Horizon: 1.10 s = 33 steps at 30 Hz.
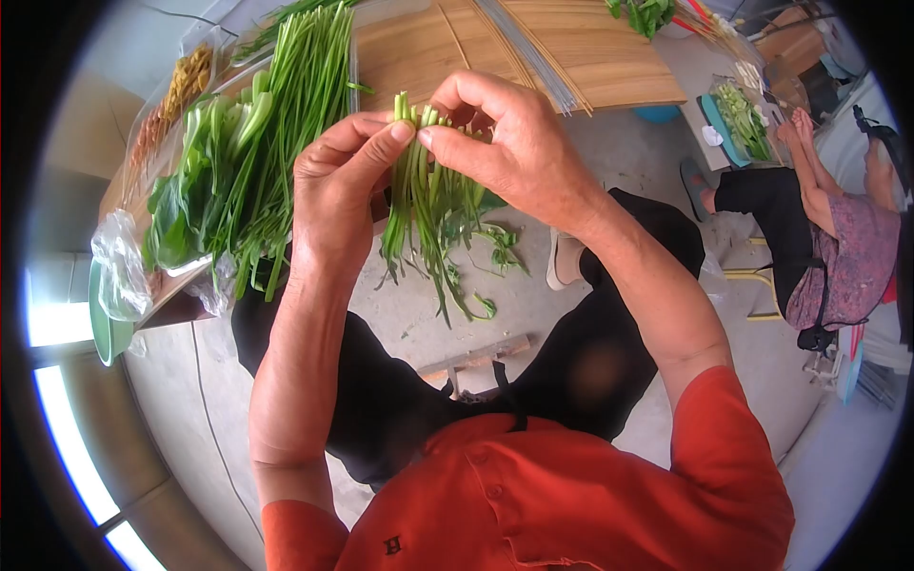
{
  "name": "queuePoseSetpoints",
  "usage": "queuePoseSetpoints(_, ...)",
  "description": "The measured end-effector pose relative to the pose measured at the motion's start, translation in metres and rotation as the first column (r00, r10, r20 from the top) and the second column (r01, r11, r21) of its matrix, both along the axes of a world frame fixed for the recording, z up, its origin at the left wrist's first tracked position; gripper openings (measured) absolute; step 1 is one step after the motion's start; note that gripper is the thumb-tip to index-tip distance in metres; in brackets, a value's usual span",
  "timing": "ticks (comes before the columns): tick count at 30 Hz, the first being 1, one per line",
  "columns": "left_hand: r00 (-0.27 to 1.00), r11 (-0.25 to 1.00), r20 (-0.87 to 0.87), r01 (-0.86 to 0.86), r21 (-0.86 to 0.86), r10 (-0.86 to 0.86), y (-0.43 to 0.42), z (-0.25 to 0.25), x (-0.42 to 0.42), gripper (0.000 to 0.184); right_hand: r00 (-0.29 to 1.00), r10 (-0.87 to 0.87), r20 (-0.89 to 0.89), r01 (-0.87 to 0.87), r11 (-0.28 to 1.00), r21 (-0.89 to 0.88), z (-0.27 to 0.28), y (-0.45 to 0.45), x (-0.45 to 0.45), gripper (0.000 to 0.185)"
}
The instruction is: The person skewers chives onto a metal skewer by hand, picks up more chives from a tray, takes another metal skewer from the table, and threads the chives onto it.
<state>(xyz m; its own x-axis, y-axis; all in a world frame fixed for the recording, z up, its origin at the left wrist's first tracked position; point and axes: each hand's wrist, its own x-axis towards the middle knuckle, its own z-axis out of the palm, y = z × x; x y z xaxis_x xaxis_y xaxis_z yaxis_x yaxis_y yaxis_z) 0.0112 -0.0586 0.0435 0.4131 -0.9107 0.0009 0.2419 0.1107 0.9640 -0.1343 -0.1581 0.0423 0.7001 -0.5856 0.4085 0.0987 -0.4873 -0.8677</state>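
Observation:
Both hands meet at a bunch of green stems (419,200) whose cut ends point up and whose leaves hang down over the floor. My left hand (347,171) pinches stems near their top ends between thumb and fingers. Curled round the same bunch from the right, my right hand (505,143) has its thumb against the stem ends, close to the left thumb. A pile of long thin green stalks (309,86) lies on the table's left part, beside broad leafy greens (200,152).
Skewers and metal rods (533,57) lie on the wooden table (409,48). Yellow-brown skewered food (186,81) is at far left, above a green bowl (109,328). A co-worker (838,247) sits at right near a teal tray (725,138). Leaf scraps (500,247) lie below.

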Motion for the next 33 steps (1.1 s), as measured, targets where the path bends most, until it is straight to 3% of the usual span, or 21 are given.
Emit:
queuePoseSetpoints(8, 0.999, 0.999, -0.001, 0.036, -0.005, -0.036, 0.001, -0.004, 0.006, 0.009, 1.0, 0.01, 0.008, -0.01, 0.999, 0.043, 0.001, -0.002, -0.004, 0.016)
queuePoseSetpoints(13, 0.992, 0.998, -0.118, 0.048, -0.029, -0.052, 0.002, -0.001, 0.019, 0.011, 0.985, 0.04, -0.169, -0.031, 0.998, 0.053, 0.011, -0.002, -0.016, 0.016)
queuePoseSetpoints(14, 0.995, 0.999, -0.099, -0.023, -0.028, 0.02, 0.0, 0.004, 0.011, 0.009, 0.984, 0.045, -0.171, -0.036, 0.998, 0.053, 0.008, -0.002, -0.016, 0.016)
queuePoseSetpoints(16, 0.996, 1.0, -0.094, 0.0, -0.011, -0.001, 0.001, -0.002, 0.014, 0.009, 0.98, 0.02, -0.199, -0.029, 0.999, -0.044, -0.001, -0.005, -0.017, 0.016)
queuePoseSetpoints(19, 0.998, 0.999, -0.057, 0.04, -0.008, -0.04, 0.0, -0.008, 0.018, 0.008, 0.959, -0.02, -0.282, 0.025, 1.0, 0.013, 0.012, 0.0, -0.022, 0.015)
queuePoseSetpoints(22, 0.996, 0.997, -0.037, 0.082, 0.008, -0.081, 0.001, -0.006, 0.022, 0.008, 0.99, -0.055, -0.127, 0.06, 0.998, 0.034, -0.001, -0.003, -0.017, 0.013)
queuePoseSetpoints(25, 0.993, 0.994, -0.056, 0.105, 0.035, -0.103, 0.003, -0.003, 0.019, 0.009, 0.994, -0.05, -0.102, 0.048, 0.999, -0.019, -0.003, -0.002, -0.016, 0.012)
queuePoseSetpoints(33, 0.983, 0.982, -0.053, 0.178, 0.058, -0.175, 0.002, -0.007, 0.022, 0.009, 0.976, -0.012, -0.217, 0.025, 0.998, 0.057, 0.008, 0.0, -0.02, 0.012)
